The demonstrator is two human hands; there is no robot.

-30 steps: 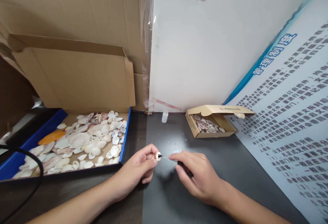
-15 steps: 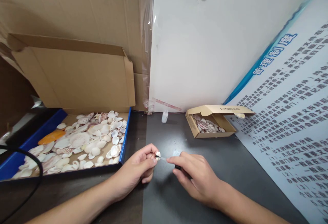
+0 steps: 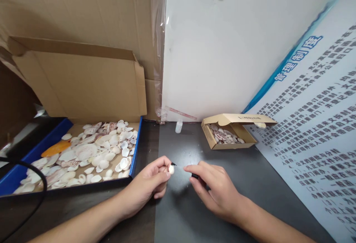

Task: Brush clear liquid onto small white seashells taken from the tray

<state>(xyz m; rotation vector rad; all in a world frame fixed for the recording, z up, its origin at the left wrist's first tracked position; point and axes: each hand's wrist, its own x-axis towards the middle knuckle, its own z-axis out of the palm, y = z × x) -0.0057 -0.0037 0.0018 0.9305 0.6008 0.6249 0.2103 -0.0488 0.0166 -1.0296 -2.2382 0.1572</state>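
Note:
Between the thumb and fingertips of my left hand is a small whitish seashell. My right hand grips a thin applicator brush with a clear stem and dark tip. Its black end shows between my right thumb and fingers. The dark tip is at the shell's upper edge; whether it touches the shell I cannot tell. Behind my hands, a small whitish bottle stands upright on the dark table.
To the left lies an open blue-edged cardboard box full of assorted shells, one of them orange. A smaller open carton of shells sits at the back right. A black cable curves at far left. A white panel and a printed board stand behind.
The brush tip has shifted a little up and to the right, from over the shell to its upper edge. My right hand moved slightly right; my left hand stays in place.

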